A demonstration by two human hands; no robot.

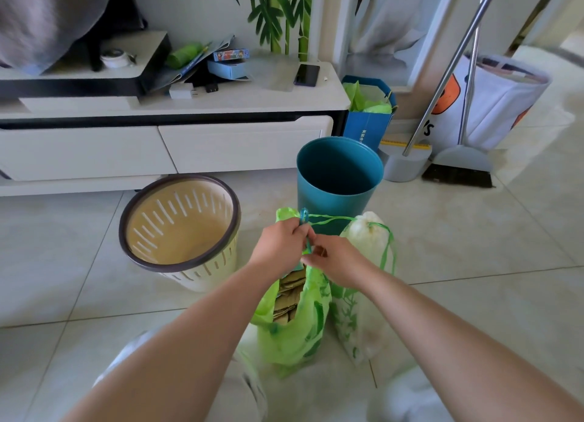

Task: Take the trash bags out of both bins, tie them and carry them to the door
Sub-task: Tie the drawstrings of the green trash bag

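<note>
In front of the teal bin [338,175], on the pale tiled floor [474,248], the green trash bag [294,327] stands upright. Its long axis is vertical and its mouth points up, partly open, with folded cardboard [289,298] showing inside. Both hands meet at that mouth. The left hand [281,241] has its fingers curled tight on the bag's top edge and drawstring [331,220], and the right hand [338,263] pinches the same string with curled fingers. A thin green loop of that string runs to the white trash bag [363,295], which is also upright in front of the teal bin, just beside the green one, its neck gathered. Left of the teal bin sits a cream slotted bin [180,225]. Behind the teal bin runs a white TV cabinet [164,146]. To its right are a blue paper bag [366,127], a grey dustpan [403,165] and a broom [458,169].
</note>
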